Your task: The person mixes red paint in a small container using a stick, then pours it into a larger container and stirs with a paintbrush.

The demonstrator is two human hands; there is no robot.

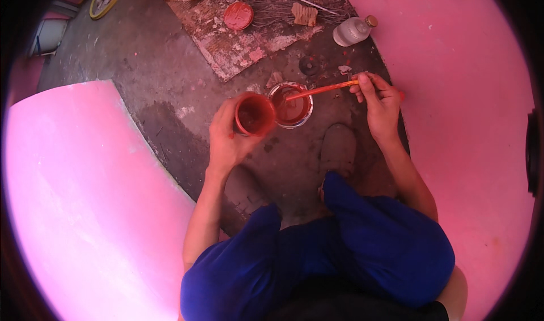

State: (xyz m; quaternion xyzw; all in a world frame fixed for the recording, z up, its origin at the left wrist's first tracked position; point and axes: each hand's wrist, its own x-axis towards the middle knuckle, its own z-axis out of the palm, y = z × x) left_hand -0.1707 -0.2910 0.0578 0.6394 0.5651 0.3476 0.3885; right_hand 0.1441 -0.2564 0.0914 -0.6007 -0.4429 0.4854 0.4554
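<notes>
My left hand (pixel 222 133) is wrapped around a red cup (pixel 241 129) with dark red liquid inside, tilted beside an open paint can (pixel 310 112). The can stands on the floor and holds red paint with a smeared pale rim. In my right hand (pixel 381 103), pinched between thumb and fingers, is a thin orange-red stick (pixel 328 88). Its far end reaches down into the can, at the paint. A small red patch shows just right of that hand; I cannot tell whether it belongs to the stick.
Beyond the can lies a paint-stained board (pixel 232 54) bearing a red round lid (pixel 238 16) and a torn brown scrap (pixel 305 14). A clear bottle (pixel 352 32) with a cap stands at right. Large pink panels flank me, left (pixel 85 196) and right (pixel 464 151).
</notes>
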